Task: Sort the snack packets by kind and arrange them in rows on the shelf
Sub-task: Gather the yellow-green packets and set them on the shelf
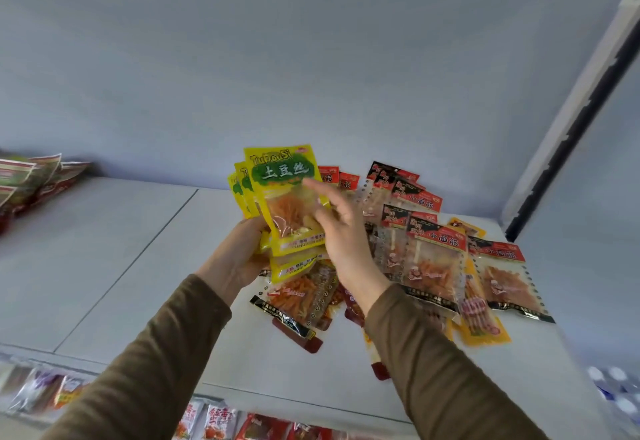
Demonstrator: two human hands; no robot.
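My left hand (239, 256) grips a fanned stack of yellow packets with green labels (282, 176), held upright above the white shelf (114, 256). My right hand (341, 232) is in front of the stack, fingers spread, touching the front packet. To the right lies a loose pile of red-and-black topped clear packets (433, 256) mixed with orange-yellow packets (481, 322). More packets with orange strips (298, 297) lie under my hands.
A group of red and green packets (31, 180) lies at the shelf's far left. The lower shelf holds more packets (214, 422) below the front edge. A dark shelf upright (571, 128) bounds the right side. The back wall is pale blue.
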